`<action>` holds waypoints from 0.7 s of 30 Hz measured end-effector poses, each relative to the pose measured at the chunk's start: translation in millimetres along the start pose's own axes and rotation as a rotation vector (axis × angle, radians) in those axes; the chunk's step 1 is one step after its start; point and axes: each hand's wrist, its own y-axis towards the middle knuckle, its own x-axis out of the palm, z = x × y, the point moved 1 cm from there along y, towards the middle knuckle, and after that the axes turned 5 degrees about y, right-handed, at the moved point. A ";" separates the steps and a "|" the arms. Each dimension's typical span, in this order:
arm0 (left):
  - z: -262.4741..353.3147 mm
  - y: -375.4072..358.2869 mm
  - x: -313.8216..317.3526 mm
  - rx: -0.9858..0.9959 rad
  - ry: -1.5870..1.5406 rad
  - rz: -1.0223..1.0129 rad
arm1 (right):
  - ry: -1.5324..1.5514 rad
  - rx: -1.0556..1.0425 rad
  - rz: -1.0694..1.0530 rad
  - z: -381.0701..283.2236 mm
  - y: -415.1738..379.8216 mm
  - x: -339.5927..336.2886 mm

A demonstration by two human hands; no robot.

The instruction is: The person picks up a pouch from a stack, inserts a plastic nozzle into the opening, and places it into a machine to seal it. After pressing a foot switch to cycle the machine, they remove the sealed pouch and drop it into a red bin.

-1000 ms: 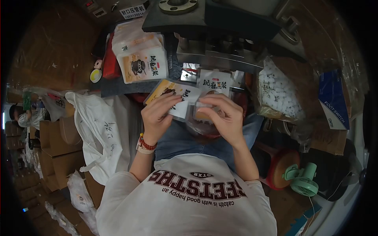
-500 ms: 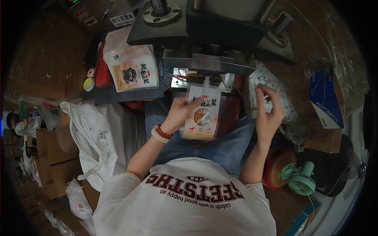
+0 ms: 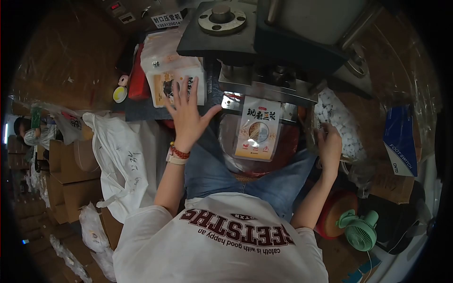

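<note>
My left hand (image 3: 188,115) is open with its fingers spread, over the front of a stack of printed pouches (image 3: 181,70); nothing is gripped in it. A single printed pouch (image 3: 257,132) with a round clear window hangs from the metal jaw (image 3: 278,89) of a press, its top end hidden under the jaw, and neither hand touches it. At the right, my right hand (image 3: 329,146) is closed with curled fingers beside a box of small white plastic pieces (image 3: 337,118). Whatever those fingers hold is too small or hidden to name.
The dark press body (image 3: 217,40) fills the space above the hanging pouch. A blue foot switch box (image 3: 401,141) stands at right, above a green fan (image 3: 361,231). On the left are a red box (image 3: 138,78), a white sack (image 3: 120,165) and cardboard boxes (image 3: 71,174).
My left hand has let go of the hanging pouch and moved left to the stack, fingers spreading. My right hand has lowered slightly beside the white pieces. The camera view has shifted.
</note>
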 end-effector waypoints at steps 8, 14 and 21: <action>-56.4 -52.4 0.5 -0.005 -0.596 -0.262 | 0.133 0.024 -0.110 -1.0 15.6 -4.4; -1.0 -46.3 -39.5 -0.042 -0.951 -0.110 | 1.185 -0.058 0.059 -84.3 -38.6 -26.6; 33.8 -40.7 -72.2 0.369 -1.013 -0.108 | 1.043 -0.534 -0.133 -127.1 -49.2 -7.0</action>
